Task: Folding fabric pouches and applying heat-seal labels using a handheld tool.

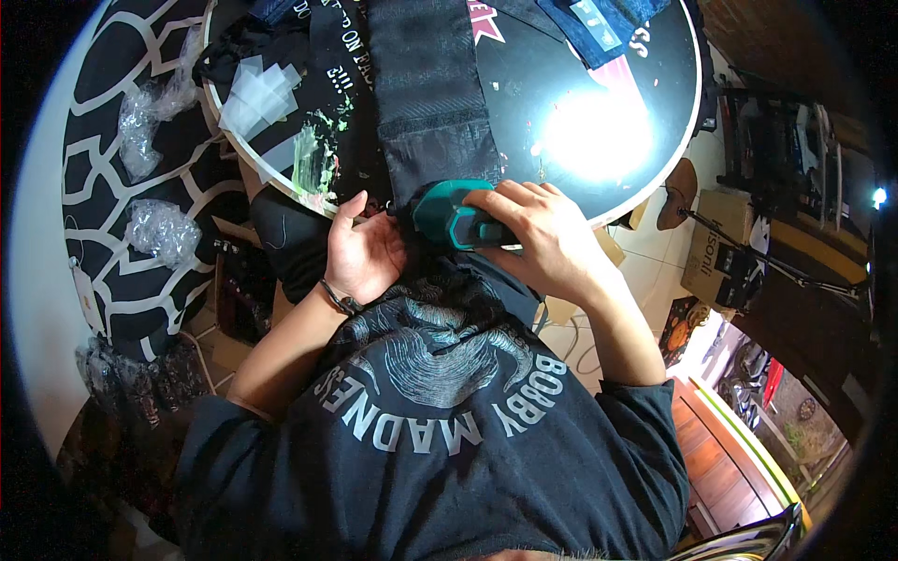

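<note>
A long strip of black patterned fabric runs down the round black table to its near edge. At the fabric's lower end, my right hand grips a teal and dark handheld device, whose exact kind I cannot tell. Just left of it, my left hand is palm up with its thumb raised and its fingers partly curled; the fingertips are hidden in dark cloth near the fabric's end. Nothing shows in that palm.
Thin translucent sheets lie at the table's left. Folded blue denim is at the far right, beyond a bright light reflection. Crumpled clear plastic hangs or lies on the patterned surface to the left. A cardboard box stands on the right.
</note>
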The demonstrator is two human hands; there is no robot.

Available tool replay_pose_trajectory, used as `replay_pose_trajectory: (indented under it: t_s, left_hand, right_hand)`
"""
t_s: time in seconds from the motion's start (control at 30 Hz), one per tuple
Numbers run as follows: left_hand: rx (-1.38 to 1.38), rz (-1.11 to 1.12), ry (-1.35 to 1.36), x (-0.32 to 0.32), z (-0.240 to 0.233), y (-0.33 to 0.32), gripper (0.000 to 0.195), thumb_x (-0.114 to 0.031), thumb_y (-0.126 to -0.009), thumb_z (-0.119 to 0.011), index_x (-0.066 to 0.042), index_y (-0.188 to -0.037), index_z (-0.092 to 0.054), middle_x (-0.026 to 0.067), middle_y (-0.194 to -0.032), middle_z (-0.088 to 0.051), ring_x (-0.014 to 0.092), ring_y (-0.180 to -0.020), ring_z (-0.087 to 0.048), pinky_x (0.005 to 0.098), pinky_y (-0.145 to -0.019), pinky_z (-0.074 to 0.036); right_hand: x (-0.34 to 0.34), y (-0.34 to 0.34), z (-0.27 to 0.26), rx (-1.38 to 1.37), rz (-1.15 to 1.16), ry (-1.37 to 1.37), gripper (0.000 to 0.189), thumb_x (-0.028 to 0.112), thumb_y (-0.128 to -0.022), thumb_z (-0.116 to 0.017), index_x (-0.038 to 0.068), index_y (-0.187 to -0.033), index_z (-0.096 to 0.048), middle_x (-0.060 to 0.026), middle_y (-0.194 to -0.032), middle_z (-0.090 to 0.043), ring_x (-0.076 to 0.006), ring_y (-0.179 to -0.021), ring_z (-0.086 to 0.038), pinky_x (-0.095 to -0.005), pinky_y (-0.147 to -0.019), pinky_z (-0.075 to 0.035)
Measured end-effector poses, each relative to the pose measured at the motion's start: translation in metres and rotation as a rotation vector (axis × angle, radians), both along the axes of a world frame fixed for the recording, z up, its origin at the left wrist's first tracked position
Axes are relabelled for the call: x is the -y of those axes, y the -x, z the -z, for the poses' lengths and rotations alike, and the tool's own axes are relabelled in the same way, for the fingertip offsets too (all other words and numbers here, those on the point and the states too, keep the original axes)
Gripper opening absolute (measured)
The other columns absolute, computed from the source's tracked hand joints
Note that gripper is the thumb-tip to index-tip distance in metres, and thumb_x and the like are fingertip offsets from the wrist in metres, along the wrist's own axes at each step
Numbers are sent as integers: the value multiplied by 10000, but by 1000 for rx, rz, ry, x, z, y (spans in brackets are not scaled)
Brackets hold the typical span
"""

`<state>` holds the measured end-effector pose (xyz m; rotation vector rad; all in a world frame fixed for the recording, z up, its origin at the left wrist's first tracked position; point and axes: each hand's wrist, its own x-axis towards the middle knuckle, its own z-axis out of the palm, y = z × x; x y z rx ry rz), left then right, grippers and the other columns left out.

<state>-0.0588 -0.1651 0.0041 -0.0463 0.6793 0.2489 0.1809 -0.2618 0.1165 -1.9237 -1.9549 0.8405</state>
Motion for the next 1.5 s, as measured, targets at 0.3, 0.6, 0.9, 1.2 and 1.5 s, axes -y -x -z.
replay_pose_trajectory:
  t_s: [0.3,0.6,0.9,1.2,1.5]
  left_hand:
    - [37,-23,77,-2,-6,0,855,-727,-932,-464,54,-1246,-616,144,-1203,-696,252,-1138,-652,372,-1075,-455]
    - [147,6,48,-3,-5,6,1038,-853,-878,-386,56,-1347,-565,169,-1311,-655,277,-1212,-617,395,-1090,-440]
    - [-18,16,-41,-2,-1,-10,970,-823,-891,-420,38,-1309,-576,153,-1238,-686,253,-1164,-645,389,-1079,-453]
    - [-1,117,-160,1,12,-12,348,-209,-994,-622,-16,-1284,-617,116,-1242,-696,222,-1153,-658,399,-1055,-481]
    - [-18,199,-257,1,20,-26,340,-127,-982,-610,-16,-1303,-610,124,-1254,-684,245,-1176,-641,403,-1051,-480]
  right_hand:
    - [-5,9,-10,-107,1,-119,531,155,-717,-808,111,-1215,-630,-89,-976,-647,-305,-897,-655,-411,-814,-491]
    - [-9,15,0,-49,-6,-4,530,177,-733,-812,106,-1223,-623,-101,-1031,-665,-296,-967,-660,-403,-863,-495]
    - [4,0,22,-359,230,-137,521,150,-791,-789,62,-1260,-580,-142,-1148,-648,-320,-1044,-659,-434,-872,-511]
    - [30,-119,122,-692,1379,-302,408,373,-994,-657,73,-1259,-580,-75,-946,-655,-151,-809,-638,-291,-693,-534]
    - [41,-164,163,258,1166,-579,455,340,-930,-734,25,-1248,-653,-100,-1107,-642,-216,-986,-573,-380,-936,-435]
